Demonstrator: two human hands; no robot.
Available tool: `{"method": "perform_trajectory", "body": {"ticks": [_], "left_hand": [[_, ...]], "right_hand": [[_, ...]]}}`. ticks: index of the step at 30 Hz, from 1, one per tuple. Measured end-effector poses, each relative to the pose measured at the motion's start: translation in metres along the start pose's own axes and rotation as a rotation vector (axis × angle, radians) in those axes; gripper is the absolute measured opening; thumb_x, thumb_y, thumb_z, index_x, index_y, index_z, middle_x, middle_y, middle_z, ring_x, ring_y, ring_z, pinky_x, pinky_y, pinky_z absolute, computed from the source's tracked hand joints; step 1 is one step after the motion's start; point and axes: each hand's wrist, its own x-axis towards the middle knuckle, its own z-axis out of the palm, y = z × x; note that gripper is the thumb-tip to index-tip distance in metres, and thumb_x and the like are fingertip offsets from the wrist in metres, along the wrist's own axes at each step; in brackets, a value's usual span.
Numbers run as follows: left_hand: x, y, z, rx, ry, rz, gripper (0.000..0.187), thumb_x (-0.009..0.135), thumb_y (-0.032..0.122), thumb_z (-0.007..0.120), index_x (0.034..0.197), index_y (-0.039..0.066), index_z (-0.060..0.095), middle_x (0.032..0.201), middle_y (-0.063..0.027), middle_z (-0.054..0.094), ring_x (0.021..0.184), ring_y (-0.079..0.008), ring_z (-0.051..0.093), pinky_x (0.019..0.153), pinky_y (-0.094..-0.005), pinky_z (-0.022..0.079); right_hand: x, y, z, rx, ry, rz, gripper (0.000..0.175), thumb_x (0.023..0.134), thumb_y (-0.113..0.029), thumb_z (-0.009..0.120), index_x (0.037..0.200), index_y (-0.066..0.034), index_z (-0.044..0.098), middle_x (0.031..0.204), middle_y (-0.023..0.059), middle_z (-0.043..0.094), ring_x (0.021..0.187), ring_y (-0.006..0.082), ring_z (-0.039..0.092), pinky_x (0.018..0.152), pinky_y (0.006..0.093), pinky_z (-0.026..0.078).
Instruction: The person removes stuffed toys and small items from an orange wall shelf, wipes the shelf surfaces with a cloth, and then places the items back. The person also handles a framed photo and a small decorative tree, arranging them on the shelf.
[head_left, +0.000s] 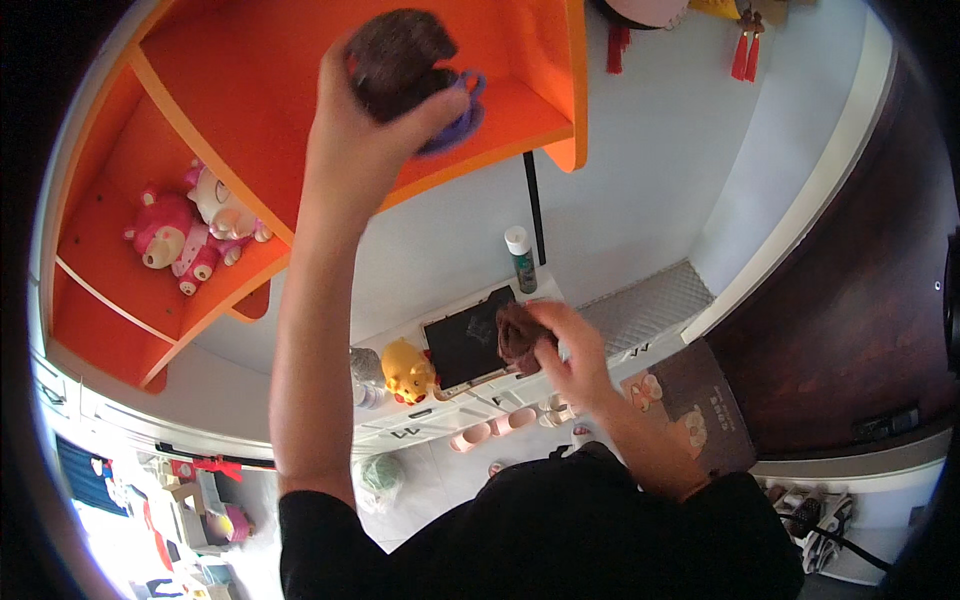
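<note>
My left hand (349, 157) is raised in front of an orange wall shelf (240, 75). Its fingers and thumb are closed around a dark brown object (401, 49), blurred and partly covered by the hand. A blue-purple piece with a small loop (457, 135) shows beside the thumb; whether it belongs to the brown object, I cannot tell. Lower down, my right hand (585, 364) grips a crumpled brown cloth (517, 337). That cloth hangs over the right end of a black board or tray (461, 345) on the white cabinet top.
A pink bear figure (169, 232) and a white cat-like figure (225, 206) sit in the left shelf compartment. On the cabinet stand a yellow piggy figure (407, 371) and a white-capped spray can (521, 259). Pink slippers (472, 437) and a doormat (694, 412) lie below.
</note>
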Motion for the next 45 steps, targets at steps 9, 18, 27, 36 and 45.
{"method": "perform_trajectory", "body": {"ticks": [9, 18, 27, 36, 45], "left_hand": [[0.078, -0.089, 0.091, -0.004, 0.057, -0.167, 0.107, 0.074, 0.022, 0.101, 0.151, -0.008, 0.033, 0.135, -0.0214, 0.067, 0.127, -0.0299, 0.068, 0.106, -0.0396, 0.059], [0.085, -0.125, 0.076, 0.044, 0.035, -0.158, 0.103, 0.068, 0.021, 0.102, 0.144, -0.006, 0.038, 0.134, -0.0207, 0.066, 0.121, -0.0283, 0.069, 0.102, -0.0395, 0.061], [0.068, -0.137, 0.049, -0.056, 0.085, -0.150, 0.080, 0.080, 0.014, 0.096, 0.142, 0.001, 0.046, 0.130, -0.0147, 0.070, 0.115, -0.0275, 0.071, 0.100, -0.0417, 0.060], [-0.015, -0.056, 0.014, 0.110, 0.365, 0.160, 0.079, 0.091, 0.024, 0.091, 0.152, -0.002, 0.048, 0.137, -0.0192, 0.067, 0.128, -0.0301, 0.064, 0.112, -0.0441, 0.051], [-0.375, -0.081, 0.039, 0.473, 0.111, -0.463, 0.053, 0.092, -0.003, 0.072, 0.143, 0.004, 0.061, 0.146, -0.0166, 0.060, 0.138, -0.0338, 0.056, 0.118, -0.0480, 0.044]], "right_hand": [[-0.100, 0.029, -0.014, 0.213, 0.026, 0.390, 0.039, 0.095, 0.002, 0.064, 0.133, 0.0053, 0.065, 0.125, 0.0177, 0.071, 0.114, 0.0267, 0.072, 0.100, 0.0364, 0.056], [-0.109, 0.043, -0.047, 0.174, 0.128, 0.512, 0.039, 0.096, -0.001, 0.064, 0.135, 0.0046, 0.065, 0.120, 0.0161, 0.073, 0.108, 0.0233, 0.074, 0.092, 0.0352, 0.058], [-0.116, 0.055, -0.021, 0.299, 0.053, 0.537, 0.042, 0.098, -0.002, 0.068, 0.140, 0.0034, 0.063, 0.125, 0.0138, 0.073, 0.113, 0.0208, 0.072, 0.097, 0.0339, 0.057], [-0.108, 0.107, -0.028, 0.723, 0.207, 0.865, 0.031, 0.106, -0.010, 0.053, 0.135, -0.0036, 0.064, 0.125, 0.0097, 0.072, 0.116, 0.0186, 0.069, 0.100, 0.0346, 0.055], [-0.064, 0.221, 0.063, 0.951, -0.059, 0.998, 0.032, 0.104, -0.008, 0.059, 0.135, -0.0066, 0.063, 0.123, 0.0110, 0.073, 0.107, 0.0232, 0.074, 0.091, 0.0441, 0.062]]}}
